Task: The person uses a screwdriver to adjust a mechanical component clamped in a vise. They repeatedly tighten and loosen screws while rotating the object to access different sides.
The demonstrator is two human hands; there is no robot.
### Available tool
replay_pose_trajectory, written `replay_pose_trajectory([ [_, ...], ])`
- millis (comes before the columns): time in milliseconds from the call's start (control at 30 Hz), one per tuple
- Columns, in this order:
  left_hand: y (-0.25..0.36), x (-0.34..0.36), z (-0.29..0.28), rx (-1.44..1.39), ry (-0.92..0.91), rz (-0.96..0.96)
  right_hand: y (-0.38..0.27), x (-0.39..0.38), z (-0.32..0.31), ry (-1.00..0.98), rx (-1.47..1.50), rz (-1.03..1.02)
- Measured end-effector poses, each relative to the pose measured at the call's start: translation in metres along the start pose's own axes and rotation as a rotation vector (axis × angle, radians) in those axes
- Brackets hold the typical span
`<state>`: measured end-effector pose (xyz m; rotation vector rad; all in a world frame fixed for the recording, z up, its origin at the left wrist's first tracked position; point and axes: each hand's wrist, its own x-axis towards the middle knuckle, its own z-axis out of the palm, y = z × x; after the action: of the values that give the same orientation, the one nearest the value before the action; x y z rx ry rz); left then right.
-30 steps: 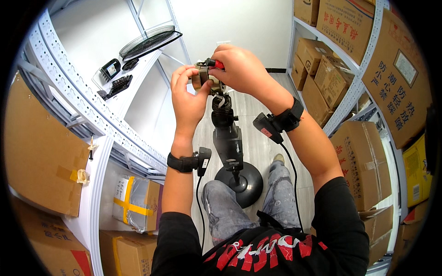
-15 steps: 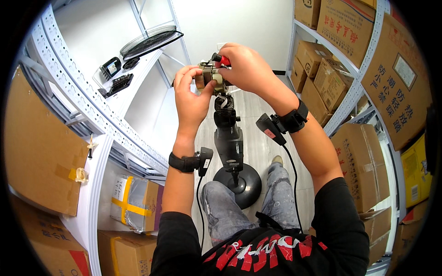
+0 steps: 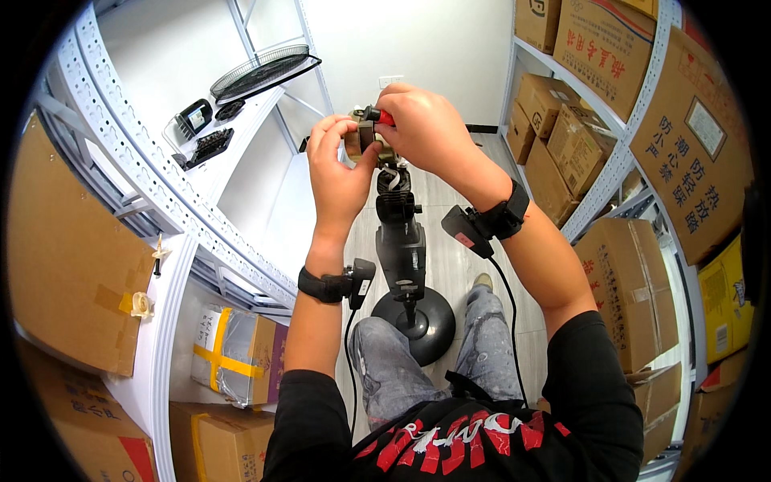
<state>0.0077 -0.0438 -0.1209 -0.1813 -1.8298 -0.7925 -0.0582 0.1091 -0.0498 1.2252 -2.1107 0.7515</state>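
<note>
A black pedestal fan stand rises from its round base between my legs, with the bare fan motor at its top. My left hand grips the motor's left side, thumb against its near face and fingers curled over the top. In the closed fingers of my right hand is a screwdriver with a red and black handle, lying across the motor's upper part. The screwdriver's tip is hidden. Below the motor a pale strip of wire shows at the stand's neck.
On the left shelf lie a round fan grille and black fan parts. Cardboard boxes fill the right rack. More boxes sit low on the left. Cables hang from both wrist devices.
My right hand has shifted slightly left and toward me, bringing the screwdriver's black end lower over the motor. My left hand keeps its grip, moved very slightly.
</note>
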Motion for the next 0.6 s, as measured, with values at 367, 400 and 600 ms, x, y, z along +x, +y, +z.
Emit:
replay_pose_trajectory([
  [367,-0.002,0.000,0.003,-0.069,0.012,-0.024,0.007,0.003,0.001,0.060,0.032,0.022],
  [400,0.000,0.000,0.003,-0.071,0.012,-0.021,0.007,0.005,-0.001,0.045,0.033,0.023],
  [600,-0.002,-0.002,0.003,-0.097,0.017,-0.030,0.011,0.008,-0.012,-0.047,0.063,-0.028],
])
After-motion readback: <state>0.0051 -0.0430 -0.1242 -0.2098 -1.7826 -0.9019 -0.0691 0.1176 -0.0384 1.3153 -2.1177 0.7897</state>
